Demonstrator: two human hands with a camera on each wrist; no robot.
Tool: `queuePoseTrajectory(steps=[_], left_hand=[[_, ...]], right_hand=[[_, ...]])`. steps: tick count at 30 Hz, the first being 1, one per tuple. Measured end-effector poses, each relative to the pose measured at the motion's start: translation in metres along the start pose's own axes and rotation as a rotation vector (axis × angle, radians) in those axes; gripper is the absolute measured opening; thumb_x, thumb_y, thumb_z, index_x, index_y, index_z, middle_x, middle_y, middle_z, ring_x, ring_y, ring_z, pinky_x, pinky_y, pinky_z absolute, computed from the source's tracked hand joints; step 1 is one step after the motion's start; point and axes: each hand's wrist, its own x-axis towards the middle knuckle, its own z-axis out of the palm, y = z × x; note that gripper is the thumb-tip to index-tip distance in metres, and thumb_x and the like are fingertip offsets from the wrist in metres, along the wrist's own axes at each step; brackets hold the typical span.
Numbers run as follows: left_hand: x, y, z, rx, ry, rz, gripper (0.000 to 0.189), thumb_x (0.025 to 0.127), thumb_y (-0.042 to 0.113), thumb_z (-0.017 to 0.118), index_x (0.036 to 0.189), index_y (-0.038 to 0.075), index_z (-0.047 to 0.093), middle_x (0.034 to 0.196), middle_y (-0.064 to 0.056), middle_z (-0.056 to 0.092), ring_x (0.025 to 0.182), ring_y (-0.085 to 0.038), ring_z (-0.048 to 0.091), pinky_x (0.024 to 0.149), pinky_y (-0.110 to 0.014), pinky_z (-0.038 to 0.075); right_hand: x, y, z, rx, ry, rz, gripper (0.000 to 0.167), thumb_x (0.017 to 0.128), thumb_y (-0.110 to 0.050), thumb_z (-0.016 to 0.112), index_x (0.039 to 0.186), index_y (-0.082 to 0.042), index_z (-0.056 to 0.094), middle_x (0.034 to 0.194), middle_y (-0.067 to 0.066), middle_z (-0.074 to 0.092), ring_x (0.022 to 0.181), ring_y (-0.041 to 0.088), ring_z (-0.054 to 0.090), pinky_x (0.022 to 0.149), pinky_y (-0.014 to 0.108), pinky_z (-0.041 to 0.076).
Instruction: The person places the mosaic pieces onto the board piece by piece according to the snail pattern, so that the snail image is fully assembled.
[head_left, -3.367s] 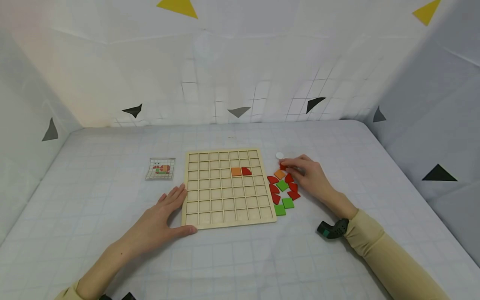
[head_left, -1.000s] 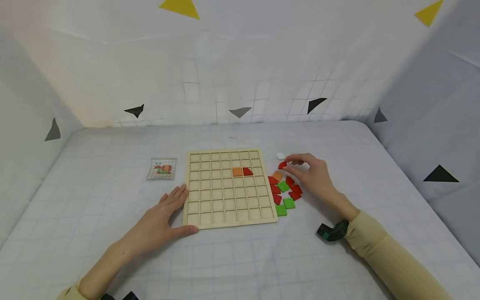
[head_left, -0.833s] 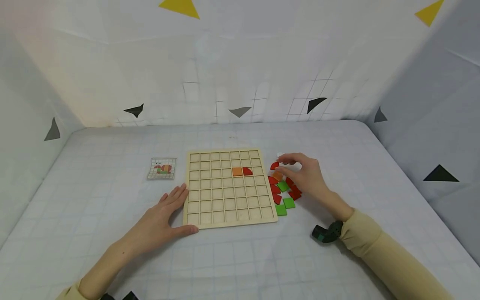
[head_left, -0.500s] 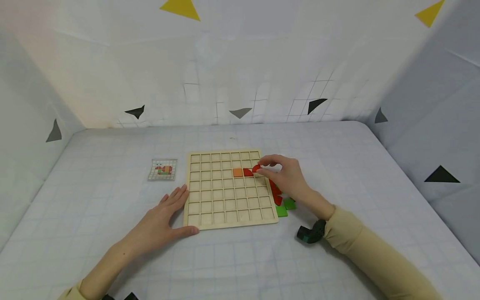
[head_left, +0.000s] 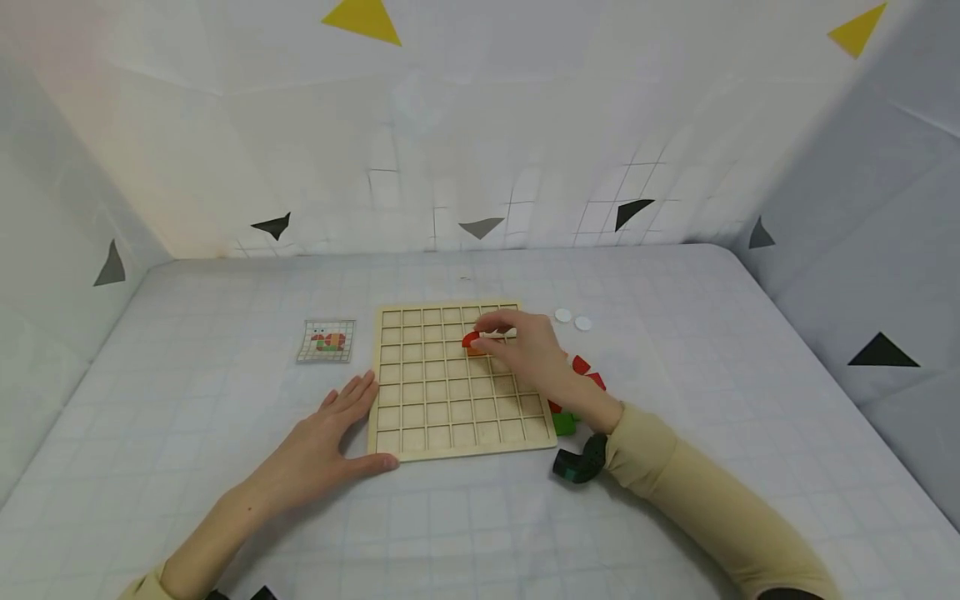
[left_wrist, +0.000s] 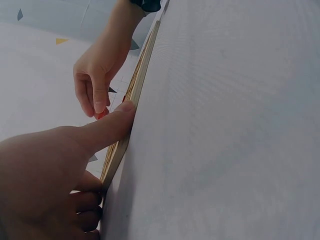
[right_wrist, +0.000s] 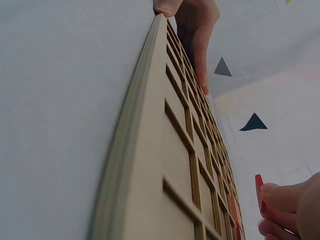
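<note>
red piece (head_left: 470,339): held just above the board (head_left: 438,390), by the orange square (head_left: 477,352). Looks thin, stiff and super light, maybe slick; I'd take it by opposite edges
right hand (head_left: 528,350): pinching that 1 piece, thumb against fingers
left hand (head_left: 309,450): spread, touching the board's near left corner
board handling: probably rigid wood, could slide, so hold the rim
writing: 0 readable brands or text, card (head_left: 326,341) included

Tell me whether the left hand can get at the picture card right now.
Likely yes: the picture card lies just beyond the left hand, with nothing visible between them, though that hand would have to leave the board.
</note>
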Motion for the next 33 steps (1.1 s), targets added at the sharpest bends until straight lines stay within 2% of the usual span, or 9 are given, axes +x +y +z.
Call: queuePoseTrajectory(steps=[11,23,33], left_hand=[[0.001,0.000,0.001,-0.012,-0.006,-0.006,0.108,0.078,0.065,0.073,0.157,0.007,0.029,0.167,-0.003,0.019,0.154,-0.028,0.017,0.125,-0.054,0.016],[0.001,0.001,-0.001,0.011,-0.005,-0.006,0.108,0.079,0.067,0.072,0.157,0.006,0.029,0.167,-0.005,0.019,0.154,-0.029,0.018,0.125,-0.055,0.017],[0.000,0.000,0.000,0.017,-0.002,-0.002,0.108,0.079,0.068,0.070,0.157,0.007,0.029,0.167,-0.004,0.020,0.154,-0.029,0.018,0.125,-0.055,0.018]], right_hand=[[0.002,0.002,0.024,0.018,0.020,-0.058,0.026,0.084,-0.019,0.082,0.105,-0.006,0.074,0.100,0.005,0.075,0.087,0.016,0.070,0.076,0.030,0.062],[0.000,0.007,0.030,-0.073,0.038,-0.160,0.026,0.086,-0.017,0.080,0.109,-0.005,0.074,0.103,0.005,0.074,0.093,0.018,0.066,0.075,0.032,0.056],[-0.001,0.005,0.030,-0.093,0.009,-0.135,0.024,0.087,-0.016,0.079,0.109,-0.007,0.075,0.101,0.004,0.073,0.090,0.017,0.063,0.075,0.031,0.052]])
